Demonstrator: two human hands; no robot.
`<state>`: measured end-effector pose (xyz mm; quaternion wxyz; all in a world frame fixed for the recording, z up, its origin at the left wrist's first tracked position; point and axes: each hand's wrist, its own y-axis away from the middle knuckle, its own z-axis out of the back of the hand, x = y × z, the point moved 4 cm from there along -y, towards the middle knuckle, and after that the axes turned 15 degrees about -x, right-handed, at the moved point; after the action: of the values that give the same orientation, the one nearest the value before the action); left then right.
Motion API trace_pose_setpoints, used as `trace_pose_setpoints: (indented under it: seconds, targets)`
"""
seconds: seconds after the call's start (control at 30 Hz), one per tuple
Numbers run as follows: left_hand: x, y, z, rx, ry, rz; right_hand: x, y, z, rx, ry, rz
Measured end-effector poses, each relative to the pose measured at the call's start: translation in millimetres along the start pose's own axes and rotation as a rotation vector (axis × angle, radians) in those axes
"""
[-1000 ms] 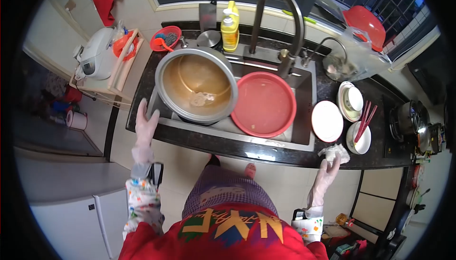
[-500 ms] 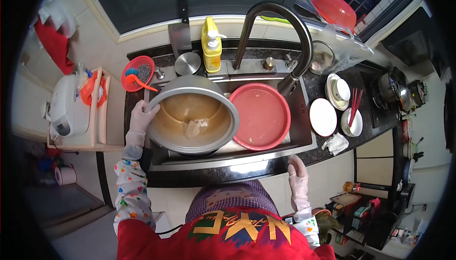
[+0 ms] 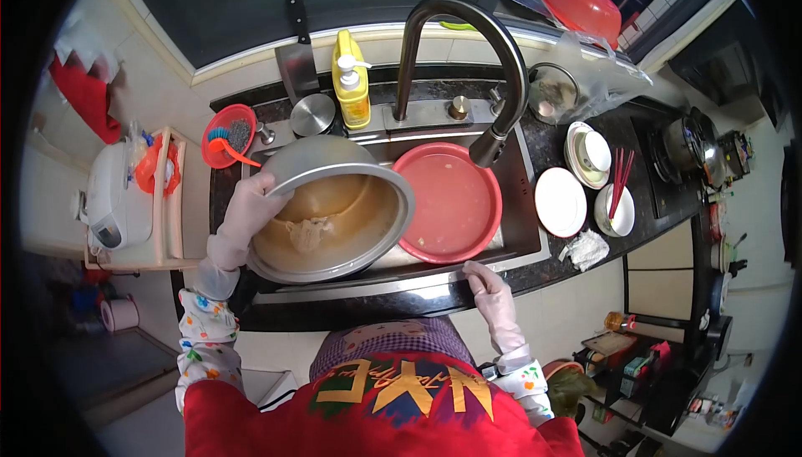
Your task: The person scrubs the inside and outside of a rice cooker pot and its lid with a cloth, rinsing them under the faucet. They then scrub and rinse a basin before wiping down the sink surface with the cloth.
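My left hand [image 3: 251, 215], in a translucent glove, grips the left rim of a large grey metal pot [image 3: 322, 165]. The pot is tilted over the left part of the sink, its mouth towards me. Inside it looks tan and murky, and a pale crumpled cloth [image 3: 311, 234] lies there. To its right, a red basin [image 3: 451, 198] with cloudy liquid and small bits stands in the sink. My gloved right hand [image 3: 493, 294] is at the sink's front edge, fingers fairly straight and close together, with nothing visible in them.
A dark faucet [image 3: 415, 48] arches over the red basin. Behind the sink stand a yellow pump bottle [image 3: 352, 89] and a cleaver [image 3: 297, 64]. A small red bowl [image 3: 219, 114] holds a scourer and brush. Plates [image 3: 560, 202], a bowl with chopsticks [image 3: 616, 215] and a white rag [image 3: 585, 248] lie right.
My left hand has raised the pot's left side a little, and the cloth has shifted left inside. My right hand has moved left to the sink's front edge. The whole view has shifted slightly.
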<state>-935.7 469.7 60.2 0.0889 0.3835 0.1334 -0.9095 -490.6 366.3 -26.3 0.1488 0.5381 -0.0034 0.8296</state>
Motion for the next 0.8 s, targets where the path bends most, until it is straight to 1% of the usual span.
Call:
trace_pose_setpoints:
  seconds: [0.07,0.13,0.17,0.3,0.37,0.4,0.47,0.5,0.57,0.6,0.67,0.7,0.73,0.8]
  targets:
    - [-20,-2,2,-0.012,0.004,0.046,-5,-4,-4,0.028,-0.018,-0.016]
    - [-37,-5,2,0.002,-0.030,0.114,1,-7,-4,0.061,-0.036,0.014]
    - [-47,-6,1,0.001,-0.025,0.114,5,-8,-4,0.080,-0.029,-0.020]
    - [-74,-6,-14,-0.044,0.023,0.100,9,-16,-6,0.128,-0.024,-0.008]
    - [-87,-5,-27,-0.045,0.116,0.161,9,-21,-7,0.147,-0.037,0.009]
    - [-96,-4,-33,-0.055,0.113,0.167,10,-25,-7,0.158,-0.038,0.016]
    - [-114,-4,-46,-0.041,0.178,0.202,12,-34,-8,0.235,0.091,0.095]
    - [-115,-5,-57,-0.020,0.258,0.256,13,-41,-8,0.241,0.093,0.100]
    - [-123,-7,-75,-0.021,0.303,0.299,7,-52,-13,0.419,0.203,0.061]
    - [-129,-5,-85,-0.017,0.346,0.340,1,-59,-15,0.422,0.211,0.063]
    - [-150,-3,-101,-0.008,0.366,0.326,-8,-70,-24,0.460,0.232,0.157]
    - [-160,-2,-108,0.002,0.379,0.309,-5,-75,-26,0.464,0.233,0.160]
    - [-162,-2,-119,-0.004,0.381,0.309,-8,-80,-29,0.467,0.234,0.165]
    - [-163,0,-141,-0.023,0.367,0.284,-16,-88,-37,0.491,0.214,0.244]
